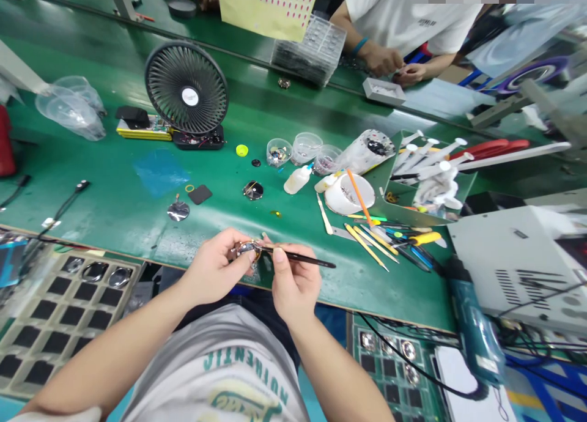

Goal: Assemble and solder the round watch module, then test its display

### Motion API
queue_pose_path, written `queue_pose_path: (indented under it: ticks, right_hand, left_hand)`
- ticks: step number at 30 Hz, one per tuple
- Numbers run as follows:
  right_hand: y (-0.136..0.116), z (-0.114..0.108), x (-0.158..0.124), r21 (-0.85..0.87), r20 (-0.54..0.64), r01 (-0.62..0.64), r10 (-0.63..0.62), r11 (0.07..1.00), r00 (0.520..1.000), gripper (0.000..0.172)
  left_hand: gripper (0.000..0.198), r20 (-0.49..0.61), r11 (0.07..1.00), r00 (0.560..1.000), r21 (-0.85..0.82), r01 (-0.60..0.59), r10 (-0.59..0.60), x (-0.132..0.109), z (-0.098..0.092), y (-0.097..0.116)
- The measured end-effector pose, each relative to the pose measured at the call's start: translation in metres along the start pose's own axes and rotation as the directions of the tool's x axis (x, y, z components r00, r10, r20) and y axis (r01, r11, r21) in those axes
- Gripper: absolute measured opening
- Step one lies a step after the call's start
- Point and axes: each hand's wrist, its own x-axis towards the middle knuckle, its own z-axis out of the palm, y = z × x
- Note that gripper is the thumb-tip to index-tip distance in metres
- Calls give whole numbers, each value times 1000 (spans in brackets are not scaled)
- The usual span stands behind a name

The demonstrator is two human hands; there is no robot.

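My left hand [215, 268] is closed around a small round metal part [244, 248], held just above the near edge of the green bench [114, 208]. My right hand [293, 281] pinches a thin dark brush [305, 260] whose tip meets the part; its handle points right. Both hands are close together over my lap.
A black desk fan [186, 95] stands behind. Small clear cups [300, 148], a white squeeze bottle [297, 180], a white bowl [348, 196] and loose tools [376, 241] lie to the right. Compartment trays [59, 299] sit lower left and lower right. Another person [403, 30] works across the bench.
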Motion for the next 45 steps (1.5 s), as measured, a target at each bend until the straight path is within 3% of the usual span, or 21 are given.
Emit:
queue_pose_path:
  ticks: [5,7,8,9,11,13,14,16,17,19,21,23,25,27,28,30,37,45]
  right_hand:
    - [-11,-15,4,-44,-2,158,-158,986,987,14]
    - [-19,-30,11,-247,46,202,-197,948,979,13]
    - [-23,-39,16,-410,117,227,-196,883,974,14]
    - [-26,-47,23,-585,208,261,-169,768,963,16]
    - [-31,-63,37,-831,371,360,-60,424,927,23]
    - [-34,-73,52,-902,423,420,10,104,906,28]
    - [-34,-76,59,-907,421,421,9,-13,907,29]
    - [-37,-80,69,-892,435,428,-18,-142,900,28]
    - [-39,-80,73,-884,453,443,-43,-148,891,28]
    - [-45,-78,78,-873,487,486,-111,-38,867,31]
    - [-50,-73,81,-841,482,507,-162,190,861,31]
    - [-51,-67,86,-777,441,454,-136,437,887,26]
    - [-45,-59,94,-697,343,259,-6,668,939,26]
    - [-35,-53,106,-573,197,-37,180,819,964,36]
    - [-30,-51,111,-507,135,-159,260,847,956,42]
    - [-21,-48,122,-429,67,-285,345,857,936,51]
    - [-12,-43,133,-413,55,-376,435,829,899,51]
    - [-12,-39,132,-379,43,-396,444,836,895,50]
  left_hand:
    - [24,-47,995,999,-104,-10,5,4,0,10]
    - [24,-67,990,998,-143,9,-19,6,0,13]
    - [25,-73,987,997,-158,22,-34,7,0,14]
    - [26,-75,985,996,-171,32,-45,7,0,15]
    - [27,-70,981,996,-188,35,-49,8,1,17]
    - [27,-63,980,997,-195,24,-37,8,1,17]
    - [27,-61,980,998,-199,16,-29,9,1,17]
    - [27,-69,977,998,-215,-3,-12,9,1,15]
    - [27,-76,974,997,-225,-16,-1,9,1,14]
    - [28,-81,972,997,-232,-38,20,8,0,10]
    - [27,-76,975,996,-215,-53,37,8,0,8]
    - [25,-77,979,996,-194,-58,44,8,0,7]
    - [26,-88,979,995,-195,-60,44,8,0,8]
    - [29,-89,977,995,-207,-56,38,9,-1,10]
    - [32,-87,976,996,-210,-50,32,9,-1,10]
    - [37,-87,978,996,-206,-36,18,9,-1,11]
    - [41,-78,981,997,-189,-43,29,8,-1,11]
    - [41,-81,980,996,-193,-54,39,7,0,12]
